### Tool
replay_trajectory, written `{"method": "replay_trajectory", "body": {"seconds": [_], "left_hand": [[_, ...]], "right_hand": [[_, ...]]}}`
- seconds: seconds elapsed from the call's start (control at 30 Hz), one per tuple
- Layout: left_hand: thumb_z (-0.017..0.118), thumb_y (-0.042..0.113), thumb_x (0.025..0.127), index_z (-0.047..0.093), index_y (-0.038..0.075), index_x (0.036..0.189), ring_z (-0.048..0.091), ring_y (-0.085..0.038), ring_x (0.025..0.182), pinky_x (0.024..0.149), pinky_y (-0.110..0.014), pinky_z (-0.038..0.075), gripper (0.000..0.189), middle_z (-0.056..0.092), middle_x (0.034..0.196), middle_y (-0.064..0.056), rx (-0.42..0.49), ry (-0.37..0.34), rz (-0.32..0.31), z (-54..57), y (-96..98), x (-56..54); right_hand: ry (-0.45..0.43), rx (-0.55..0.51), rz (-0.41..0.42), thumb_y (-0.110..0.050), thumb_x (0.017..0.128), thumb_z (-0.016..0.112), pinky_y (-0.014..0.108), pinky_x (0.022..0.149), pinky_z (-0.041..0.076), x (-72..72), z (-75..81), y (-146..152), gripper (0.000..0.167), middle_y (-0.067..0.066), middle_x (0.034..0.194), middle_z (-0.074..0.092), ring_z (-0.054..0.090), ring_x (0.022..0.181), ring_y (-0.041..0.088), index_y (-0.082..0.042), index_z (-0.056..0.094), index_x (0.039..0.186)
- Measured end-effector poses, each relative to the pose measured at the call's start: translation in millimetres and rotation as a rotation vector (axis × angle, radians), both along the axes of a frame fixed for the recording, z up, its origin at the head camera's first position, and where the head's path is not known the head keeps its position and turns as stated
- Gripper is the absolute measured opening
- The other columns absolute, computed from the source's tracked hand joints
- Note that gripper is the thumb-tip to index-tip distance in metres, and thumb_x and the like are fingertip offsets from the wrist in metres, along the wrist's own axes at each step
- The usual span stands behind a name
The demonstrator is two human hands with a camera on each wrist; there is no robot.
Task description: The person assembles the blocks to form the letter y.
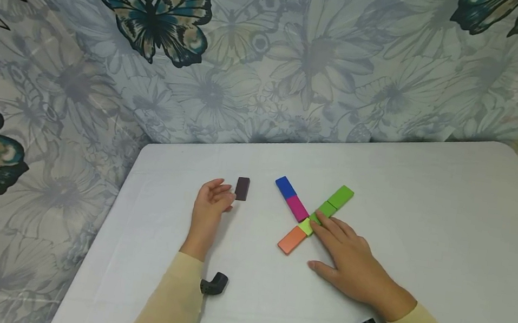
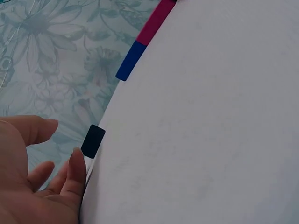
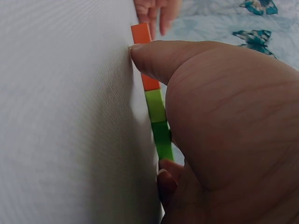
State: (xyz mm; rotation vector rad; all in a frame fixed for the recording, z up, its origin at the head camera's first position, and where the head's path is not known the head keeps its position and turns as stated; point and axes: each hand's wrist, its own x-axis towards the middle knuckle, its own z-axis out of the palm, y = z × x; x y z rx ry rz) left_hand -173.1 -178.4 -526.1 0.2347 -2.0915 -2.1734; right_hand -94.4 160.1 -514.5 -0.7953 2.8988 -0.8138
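A small dark brown block lies on the table with my left hand just to its left. The fingers of that hand are loosely bent, one fingertip right at the block's edge; in the left wrist view the thumb stands apart from it. Farther right, a blue block and a magenta block form one arm of a Y shape. Green blocks make the other arm, and a yellow-green block and an orange block the stem. My right hand lies flat, extended fingertips touching the lower green block.
A white table with rounded corners carries everything. Behind and left of it hangs floral cloth with butterflies. Black wrist devices sit at both sleeve cuffs.
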Motion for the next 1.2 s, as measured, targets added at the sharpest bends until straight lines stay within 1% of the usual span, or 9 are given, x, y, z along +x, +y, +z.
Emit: {"method": "replay_trajectory", "body": {"seconds": [0.13, 0.23, 0.37, 0.43, 0.57, 0.7, 0.87, 1.03, 1.2], "left_hand": [[0.081, 0.004, 0.097, 0.058, 0.001, 0.145, 0.066, -0.024, 0.109, 0.079, -0.026, 0.057, 0.053, 0.068, 0.129, -0.015, -0.142, -0.034, 0.019, -0.2, 4.9, -4.5], [0.085, 0.011, 0.095, 0.062, 0.005, 0.142, 0.065, -0.023, 0.107, 0.081, -0.027, 0.057, 0.053, 0.070, 0.125, -0.008, -0.279, -0.052, 0.035, -1.3, 9.3, -9.1], [0.088, 0.013, 0.092, 0.065, 0.008, 0.140, 0.065, -0.023, 0.103, 0.086, -0.033, 0.054, 0.054, 0.071, 0.124, -0.006, -0.415, -0.039, 0.063, -3.3, 13.7, -15.4], [0.089, 0.011, 0.090, 0.066, 0.007, 0.139, 0.065, -0.023, 0.100, 0.087, -0.036, 0.053, 0.054, 0.072, 0.122, -0.007, -0.459, -0.024, 0.076, -3.8, 15.3, -17.5], [0.087, 0.007, 0.090, 0.067, 0.007, 0.137, 0.065, -0.023, 0.097, 0.084, -0.037, 0.053, 0.052, 0.073, 0.121, -0.007, -0.487, -0.017, 0.082, -1.7, 16.7, -18.4], [0.083, 0.005, 0.090, 0.068, 0.010, 0.136, 0.065, -0.023, 0.101, 0.084, -0.036, 0.053, 0.049, 0.074, 0.121, -0.004, -0.487, -0.031, 0.071, -0.7, 17.2, -18.0], [0.080, 0.003, 0.089, 0.070, 0.011, 0.135, 0.063, -0.025, 0.108, 0.090, -0.039, 0.051, 0.048, 0.074, 0.123, -0.003, -0.506, -0.037, 0.039, -2.5, 17.9, -17.4], [0.078, -0.001, 0.088, 0.070, 0.010, 0.135, 0.063, -0.026, 0.113, 0.099, -0.042, 0.050, 0.049, 0.074, 0.126, -0.003, -0.541, -0.035, -0.005, -0.9, 18.7, -15.6], [0.078, -0.002, 0.086, 0.069, 0.010, 0.135, 0.062, -0.026, 0.114, 0.100, -0.042, 0.048, 0.051, 0.073, 0.126, -0.003, -0.540, -0.027, -0.028, 0.0, 18.9, -14.3]], "right_hand": [[0.004, 0.004, -0.003, -0.041, 0.100, 0.080, 0.071, 0.102, 0.042, 0.2, -0.8, 0.9, 0.082, 0.009, 0.174, 0.034, 0.033, 0.154, 0.040, -0.009, 0.045, 0.166], [0.003, 0.002, -0.004, -0.040, 0.100, 0.080, 0.071, 0.102, 0.042, 0.4, -1.5, 1.4, 0.082, 0.009, 0.175, 0.033, 0.033, 0.154, 0.041, -0.009, 0.045, 0.166], [-0.001, 0.002, -0.003, -0.039, 0.100, 0.081, 0.071, 0.103, 0.042, 0.2, -1.6, 0.4, 0.082, 0.009, 0.175, 0.033, 0.033, 0.154, 0.041, -0.010, 0.045, 0.167], [-0.005, 0.004, -0.003, -0.039, 0.099, 0.081, 0.071, 0.103, 0.042, -0.1, -1.3, -0.8, 0.082, 0.008, 0.175, 0.033, 0.033, 0.154, 0.040, -0.010, 0.044, 0.167], [-0.006, 0.013, -0.007, -0.040, 0.099, 0.082, 0.071, 0.102, 0.042, -0.5, -0.8, -2.3, 0.083, 0.008, 0.175, 0.033, 0.033, 0.154, 0.040, -0.010, 0.044, 0.167], [-0.006, 0.022, -0.012, -0.040, 0.098, 0.082, 0.071, 0.103, 0.042, -0.6, -1.5, -1.8, 0.084, 0.008, 0.175, 0.033, 0.033, 0.154, 0.041, -0.011, 0.044, 0.167], [-0.008, 0.026, -0.014, -0.040, 0.098, 0.082, 0.072, 0.103, 0.042, -0.6, -2.2, -1.1, 0.084, 0.008, 0.175, 0.033, 0.033, 0.154, 0.041, -0.011, 0.045, 0.167], [-0.005, 0.028, -0.015, -0.040, 0.098, 0.082, 0.071, 0.103, 0.042, 0.1, -1.3, -0.8, 0.084, 0.008, 0.175, 0.033, 0.034, 0.153, 0.041, -0.011, 0.045, 0.167], [0.002, 0.024, -0.014, -0.040, 0.098, 0.082, 0.071, 0.102, 0.043, 0.3, -1.3, -0.5, 0.083, 0.009, 0.174, 0.034, 0.034, 0.153, 0.041, -0.010, 0.045, 0.166]]}}
